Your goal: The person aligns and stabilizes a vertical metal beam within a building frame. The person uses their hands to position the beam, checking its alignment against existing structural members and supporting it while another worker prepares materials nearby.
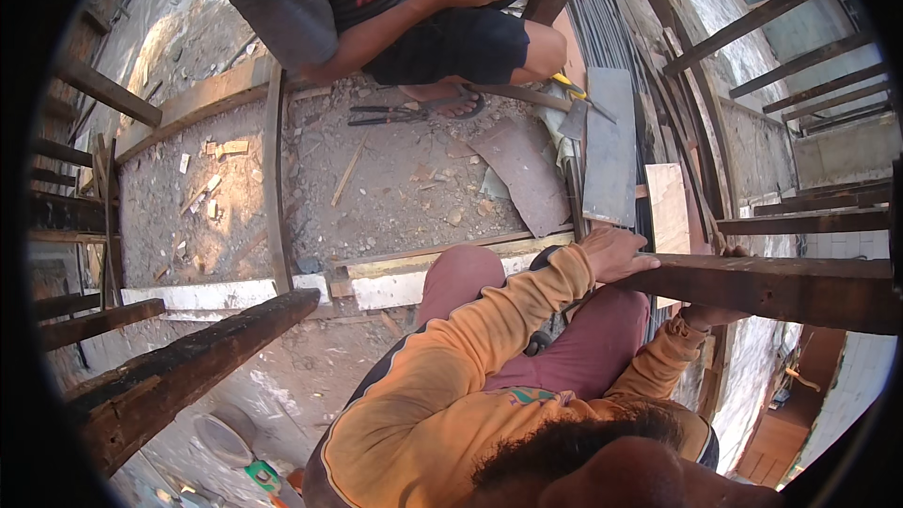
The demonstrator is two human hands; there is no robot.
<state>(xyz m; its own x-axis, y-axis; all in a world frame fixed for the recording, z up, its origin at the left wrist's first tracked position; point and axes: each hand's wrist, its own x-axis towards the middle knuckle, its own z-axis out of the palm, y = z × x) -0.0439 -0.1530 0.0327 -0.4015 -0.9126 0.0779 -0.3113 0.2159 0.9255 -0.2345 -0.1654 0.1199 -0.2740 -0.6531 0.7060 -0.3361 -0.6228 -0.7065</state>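
A thick dark brown wooden beam (781, 287) runs in from the right and ends in front of my knees. My left hand (616, 256), in an orange sleeve, is closed at the beam's near-left end, its fingertips on the wood. Reaching from below, my right hand (710, 315) wraps round the beam farther right; its fingers show over the far edge and its palm is hidden. Just beyond my left hand lies a flat grey board (609, 150), beside a pale wooden board (666, 202).
Opposite me another person (404, 0) sits with hands close together. Near them lie a hatchet (572, 119), a yellow-handled tool (569, 85) and long-handled cutters (388, 115). Thin dark rods (607, 23) run alongside. A dark beam (198, 372) juts up at left, near a bucket (226, 435).
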